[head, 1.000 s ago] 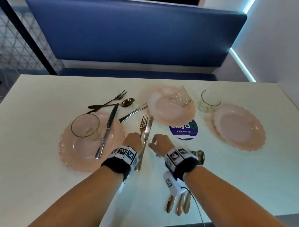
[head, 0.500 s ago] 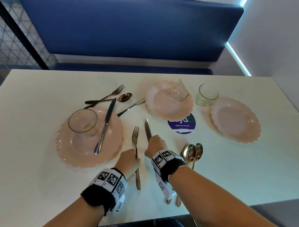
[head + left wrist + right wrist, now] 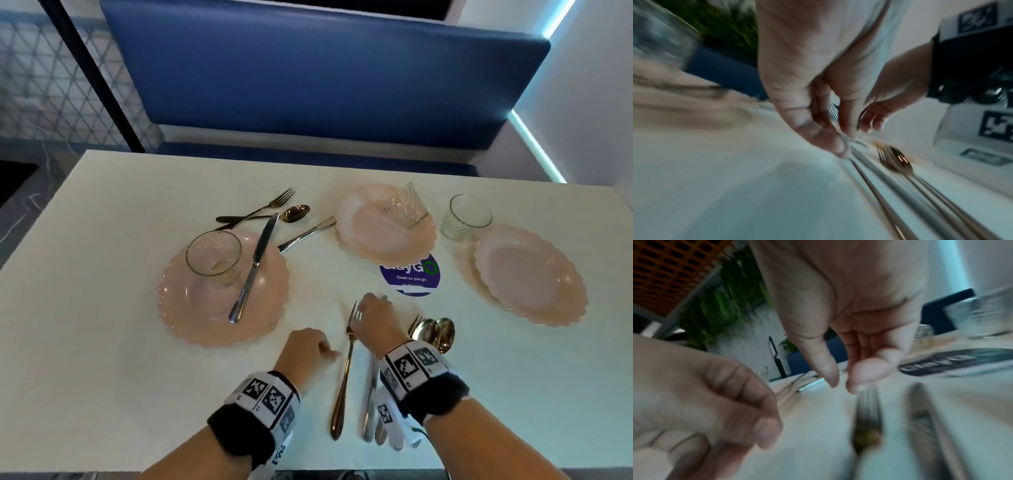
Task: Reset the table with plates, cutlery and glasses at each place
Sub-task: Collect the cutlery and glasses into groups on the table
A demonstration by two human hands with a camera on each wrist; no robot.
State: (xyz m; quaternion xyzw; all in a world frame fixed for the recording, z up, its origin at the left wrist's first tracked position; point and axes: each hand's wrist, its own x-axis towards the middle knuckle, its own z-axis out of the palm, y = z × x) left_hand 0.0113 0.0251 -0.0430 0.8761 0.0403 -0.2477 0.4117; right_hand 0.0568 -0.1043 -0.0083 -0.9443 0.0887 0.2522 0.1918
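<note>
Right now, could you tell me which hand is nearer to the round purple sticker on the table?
The right. The right hand sits just below the purple sticker, over the fork; the left hand lies further down and to the left, beside the fork's handle.

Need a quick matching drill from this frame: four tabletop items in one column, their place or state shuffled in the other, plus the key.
Items
1. ribbed glass
2. plain glass
3. knife
4. round sticker

Places or states
A. stands upright on the left pink plate
B. lies across the same plate, blade toward the bench
C. lies tipped on the middle pink plate
D. flat on the table, partly under the middle plate's edge

Pairs: 1-C, 2-A, 3-B, 4-D
</note>
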